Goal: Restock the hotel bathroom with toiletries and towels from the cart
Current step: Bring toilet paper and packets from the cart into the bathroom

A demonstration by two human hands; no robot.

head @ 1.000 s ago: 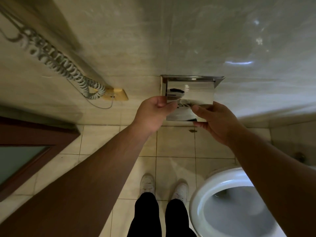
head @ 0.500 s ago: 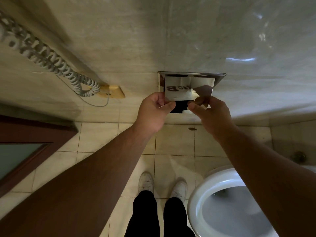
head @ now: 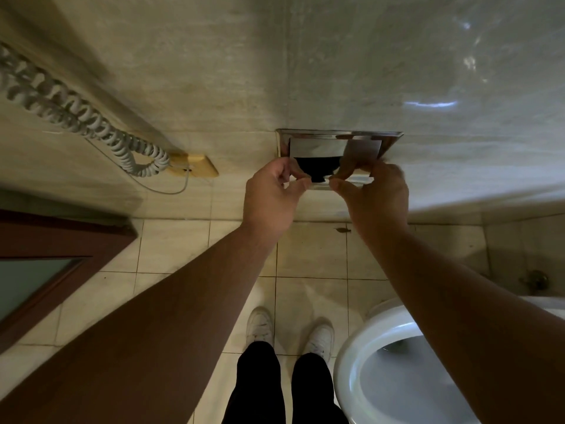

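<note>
Both hands pinching flap (head: 334,149) of recessed wall holder (head: 339,135): left hand (head: 270,195) at left lower corner, right hand (head: 374,192) at right. No roll visible inside. Advise even grip, level swing, fingers clear of frame, away from toilet (head: 394,371).

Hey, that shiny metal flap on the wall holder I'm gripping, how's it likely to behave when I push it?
The metal flap looks like flat polished steel, so probably stiff, not bendy. Its mirror finish suggests it may be slippery under the left hand and right hand. It seems fixed along the frame, so likely swings rather than lifts off.
</note>
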